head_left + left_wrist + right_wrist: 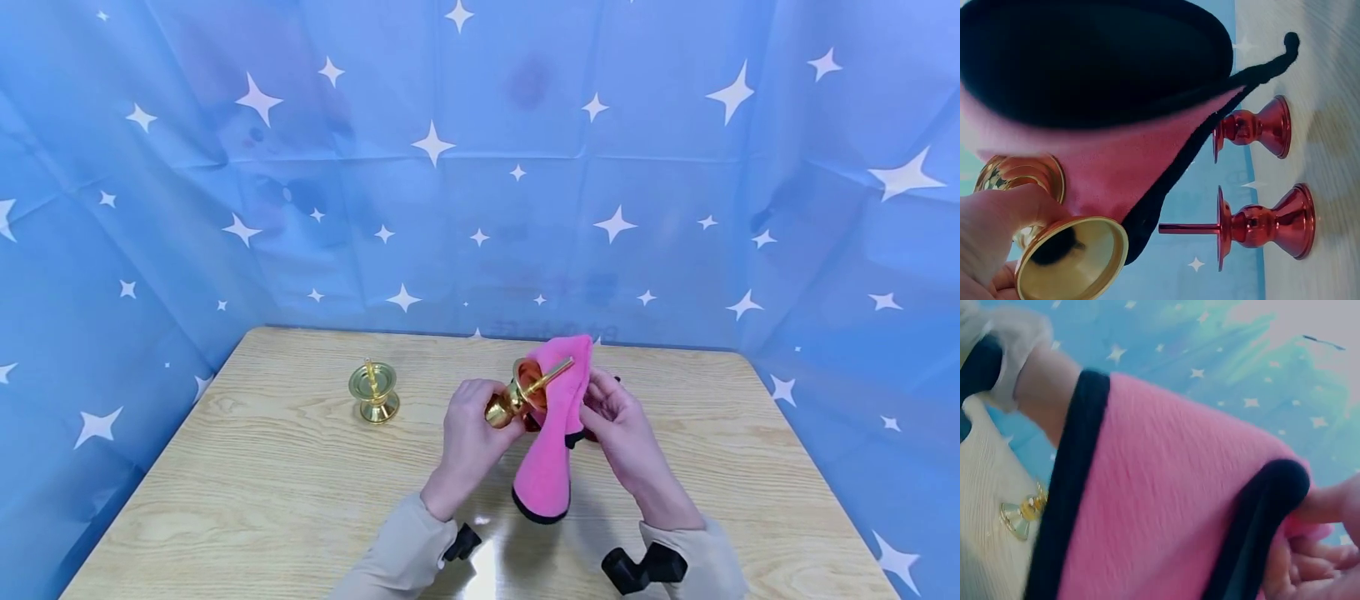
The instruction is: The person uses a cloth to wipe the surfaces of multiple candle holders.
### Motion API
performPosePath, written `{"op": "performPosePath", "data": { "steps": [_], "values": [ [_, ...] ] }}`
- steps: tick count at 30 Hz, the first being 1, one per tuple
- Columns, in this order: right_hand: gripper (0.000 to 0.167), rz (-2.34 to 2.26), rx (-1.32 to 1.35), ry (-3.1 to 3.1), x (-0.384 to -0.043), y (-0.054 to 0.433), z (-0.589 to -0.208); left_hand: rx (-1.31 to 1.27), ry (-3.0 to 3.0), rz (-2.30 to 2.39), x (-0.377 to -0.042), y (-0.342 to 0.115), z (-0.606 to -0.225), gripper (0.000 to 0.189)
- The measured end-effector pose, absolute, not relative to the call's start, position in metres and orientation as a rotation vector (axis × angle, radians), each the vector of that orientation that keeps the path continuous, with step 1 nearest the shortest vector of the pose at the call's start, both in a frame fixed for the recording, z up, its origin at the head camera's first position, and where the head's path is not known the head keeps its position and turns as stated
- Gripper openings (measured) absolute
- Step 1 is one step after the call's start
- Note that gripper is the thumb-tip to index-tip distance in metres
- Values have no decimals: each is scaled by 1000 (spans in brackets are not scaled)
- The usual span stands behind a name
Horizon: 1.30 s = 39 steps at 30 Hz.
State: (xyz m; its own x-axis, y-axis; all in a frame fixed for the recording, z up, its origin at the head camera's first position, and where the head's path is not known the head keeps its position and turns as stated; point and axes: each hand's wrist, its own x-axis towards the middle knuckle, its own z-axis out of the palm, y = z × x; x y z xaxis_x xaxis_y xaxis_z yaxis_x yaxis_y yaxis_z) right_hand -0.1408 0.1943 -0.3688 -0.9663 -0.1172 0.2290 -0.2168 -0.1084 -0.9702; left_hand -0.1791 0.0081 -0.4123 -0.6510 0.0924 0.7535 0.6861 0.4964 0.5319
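Note:
My left hand (pixel 472 433) grips a shiny gold candle holder (pixel 501 410) around its stem and base. It is tilted, with its dish and spike leaning toward the right. A pink cloth (pixel 546 483) with black edging lies against the dish and hangs down in front. My right hand (pixel 626 433) pinches the cloth at its right side, behind the dish. In the left wrist view the candle holder's hollow base (pixel 1094 262) faces the camera. Thumb and fingers hold the cloth's edge in the right wrist view, where the gold candle holder is hidden behind the fabric.
A second gold candle holder (pixel 378 408) stands upright at the left of the wooden table (pixel 285 467). Two red candle holders, one nearer (pixel 1257 228) and one farther (pixel 1269 128), stand beyond the cloth. A blue star-patterned curtain (pixel 480 200) surrounds the table's back and sides.

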Motion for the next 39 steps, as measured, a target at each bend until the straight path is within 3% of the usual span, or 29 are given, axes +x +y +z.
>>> {"op": "performPosePath", "data": {
  "steps": [9, 13, 22, 30, 39],
  "values": [
    [32, 1914, 341, -2167, -146, 190, -379, -615, -2075, -1033, -178, 10, -407, 31],
    [18, 1846, 351, -2158, -149, 186, -381, -617, -2069, -965, -177, 11, -408, 31],
    [6, 1930, -45, -1915, -152, 164, -385, -645, -2060, -846, -175, 15, -413, 31],
    [21, 2022, -58, -1668, -155, 160, -389, -675, -2033, -852, -179, 16, -413, 33],
    [15, 2041, -48, -1579, -152, 166, -387, -694, -2049, -858, -179, 15, -412, 32]
  ]
}}
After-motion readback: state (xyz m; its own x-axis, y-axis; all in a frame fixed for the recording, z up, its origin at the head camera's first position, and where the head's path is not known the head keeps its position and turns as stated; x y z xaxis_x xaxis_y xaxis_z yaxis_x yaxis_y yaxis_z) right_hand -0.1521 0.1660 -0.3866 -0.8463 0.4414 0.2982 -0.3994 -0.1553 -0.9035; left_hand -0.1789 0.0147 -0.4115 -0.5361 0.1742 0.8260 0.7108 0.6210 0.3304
